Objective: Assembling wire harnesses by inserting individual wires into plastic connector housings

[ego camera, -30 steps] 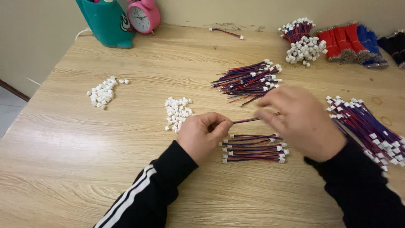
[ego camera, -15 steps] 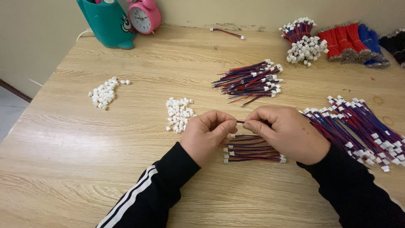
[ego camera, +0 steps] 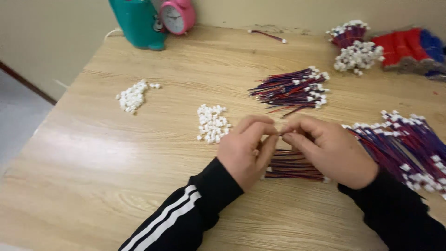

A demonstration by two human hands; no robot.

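Both hands, left hand (ego camera: 245, 151) and right hand (ego camera: 331, 151), meet above wire bundle (ego camera: 293, 166)

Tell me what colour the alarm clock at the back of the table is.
Pink, with a white face. The alarm clock shows in the head view.

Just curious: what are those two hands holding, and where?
Both the left hand and right hand pinch something tiny between their fingertips; it is hidden.

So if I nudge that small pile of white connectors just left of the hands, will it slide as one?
Probably not. The white connector pile is many tiny loose pieces, so it would likely scatter. They look light, and the wooden table looks smooth, so strays may skid away.
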